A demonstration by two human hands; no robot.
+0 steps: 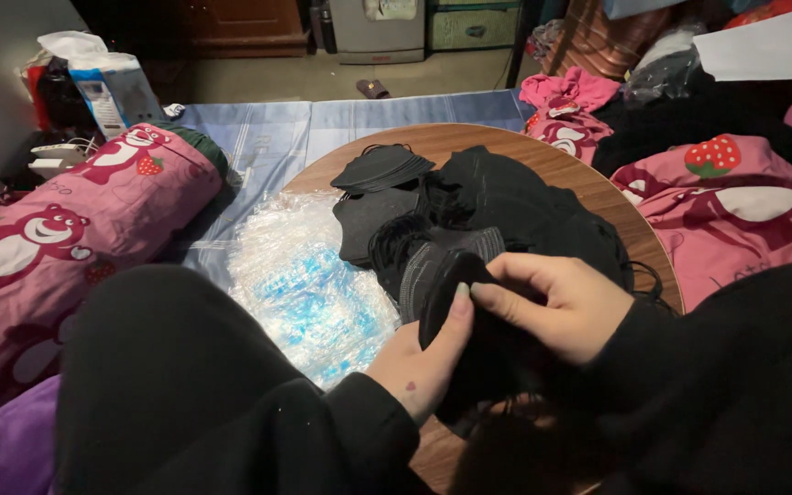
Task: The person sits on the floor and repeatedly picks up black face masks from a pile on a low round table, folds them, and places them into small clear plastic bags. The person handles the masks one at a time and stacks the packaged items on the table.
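Observation:
Both my hands hold a bundle of black face masks [446,302] over the near edge of a round wooden table [588,188]. My left hand [423,362] grips the bundle from below, thumb pressed on its front. My right hand [561,302] curls over the top of it from the right. Behind the bundle lies a big heap of black masks [506,202], and a neat fanned stack of black masks [379,167] sits at the table's far left. I wear black sleeves.
A pile of clear plastic wrappers [300,275] lies on the table's left part. A pink bear-print bolster [57,238] lies at left, pink bear-print bedding [735,211] at right, and a blue sheet [323,124] behind the table.

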